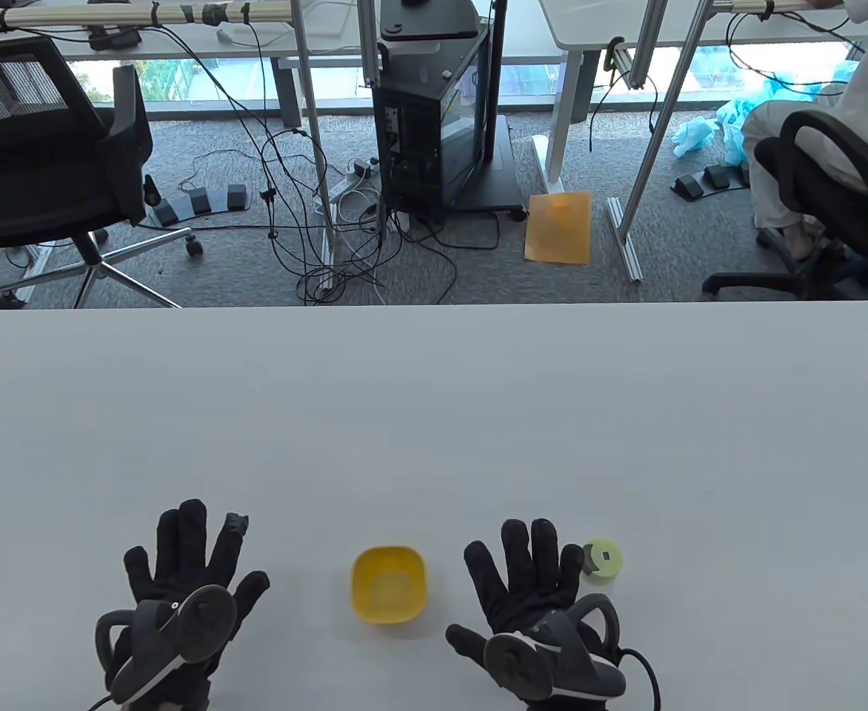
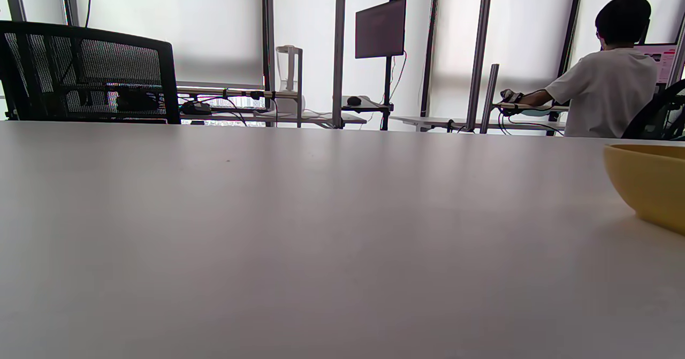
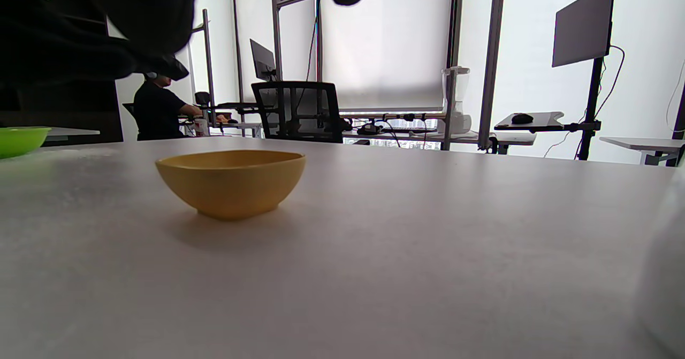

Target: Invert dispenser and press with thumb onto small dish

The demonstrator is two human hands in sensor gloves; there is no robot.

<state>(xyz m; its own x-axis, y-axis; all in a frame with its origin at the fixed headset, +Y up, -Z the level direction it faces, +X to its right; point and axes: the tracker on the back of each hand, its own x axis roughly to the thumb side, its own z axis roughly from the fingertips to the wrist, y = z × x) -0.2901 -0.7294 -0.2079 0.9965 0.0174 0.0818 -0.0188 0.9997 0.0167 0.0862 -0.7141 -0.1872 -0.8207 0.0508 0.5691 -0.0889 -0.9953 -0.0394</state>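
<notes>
Both black-gloved hands lie flat, fingers spread, holding nothing, left hand [image 1: 182, 592] left of the small yellow plastic dish [image 1: 389, 583], right hand [image 1: 534, 592] right of it; pale green round dispenser [image 1: 601, 558], possibly lid-up, sits just beyond the right fingertips, so grip its sides first, thumb free.

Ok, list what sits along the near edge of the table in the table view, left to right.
Left hand → yellow dish → right hand → pale green round dispenser, just beyond the right hand's fingertips.
</notes>
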